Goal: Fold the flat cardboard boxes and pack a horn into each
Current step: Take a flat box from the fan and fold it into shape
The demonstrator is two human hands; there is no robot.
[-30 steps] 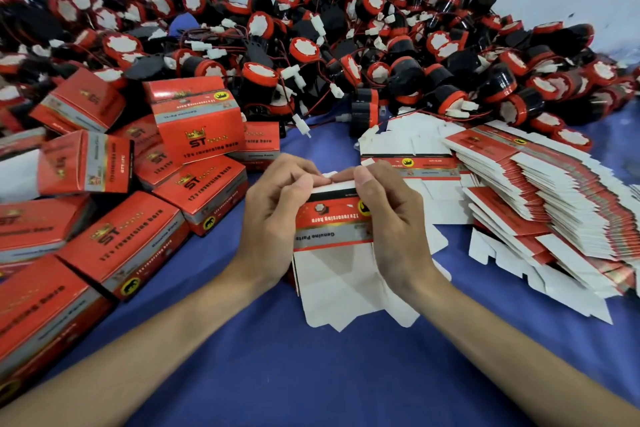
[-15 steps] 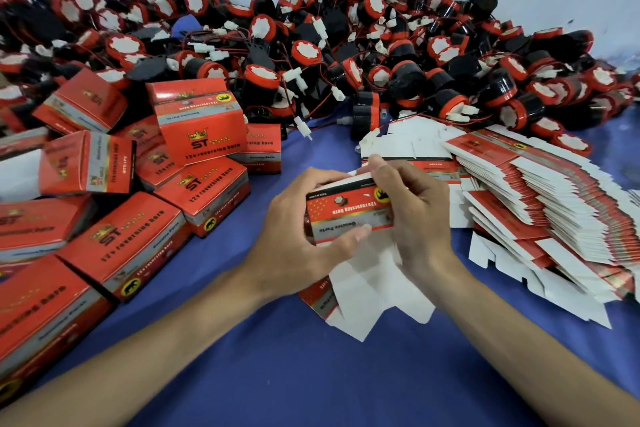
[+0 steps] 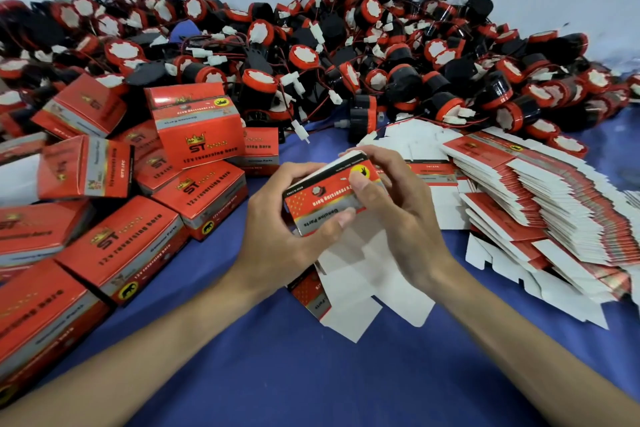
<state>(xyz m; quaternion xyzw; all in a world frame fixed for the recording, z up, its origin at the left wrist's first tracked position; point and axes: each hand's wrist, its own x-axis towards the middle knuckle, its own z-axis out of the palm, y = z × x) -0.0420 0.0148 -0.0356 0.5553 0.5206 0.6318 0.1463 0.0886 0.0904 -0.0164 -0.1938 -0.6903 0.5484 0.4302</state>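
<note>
Box (image 3: 325, 199) between both hands (image 3: 341, 218)

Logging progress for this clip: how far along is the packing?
Done: many closed boxes piled on the left. In hand: the left hand and right hand grip one half-folded box. Left: a stack of flat boxes and the heap of loose horns.
</note>
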